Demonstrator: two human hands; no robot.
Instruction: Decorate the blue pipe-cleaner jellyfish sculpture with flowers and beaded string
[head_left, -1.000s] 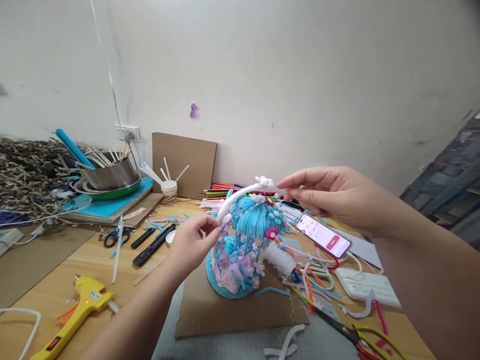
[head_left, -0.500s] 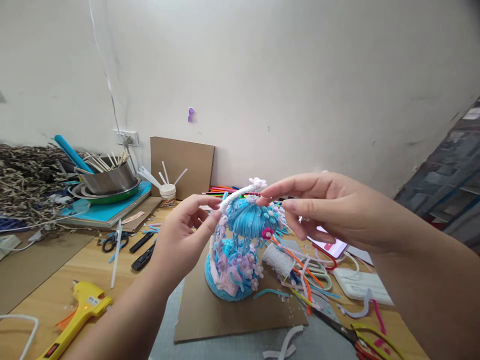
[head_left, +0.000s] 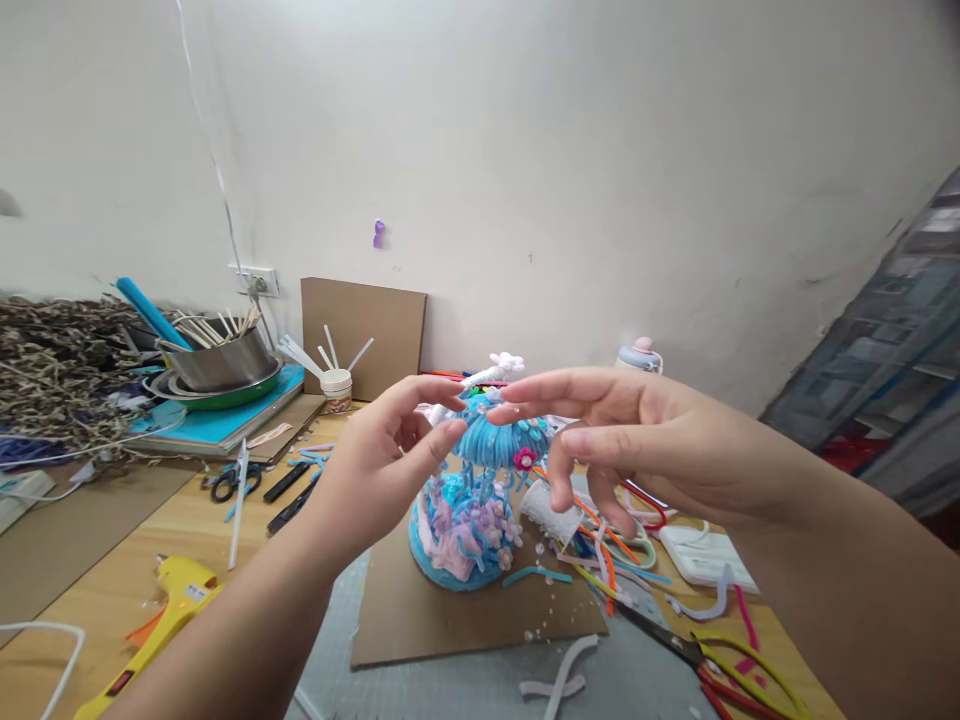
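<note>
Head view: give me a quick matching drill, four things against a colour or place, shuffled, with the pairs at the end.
1. Glue gun
2. Paper cup
3. Craft piece
4. Metal bowl

A. Standing on the flat cardboard
B. Silver
C. Yellow
D. In front of the upright cardboard

Pairs: 1-C, 2-D, 3-A, 4-B

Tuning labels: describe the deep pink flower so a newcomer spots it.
On the flat cardboard stands a fuzzy blue model. Low on the right side of its domed top is the flower. Its deep pink stands out from the model's paler flowers.
</note>
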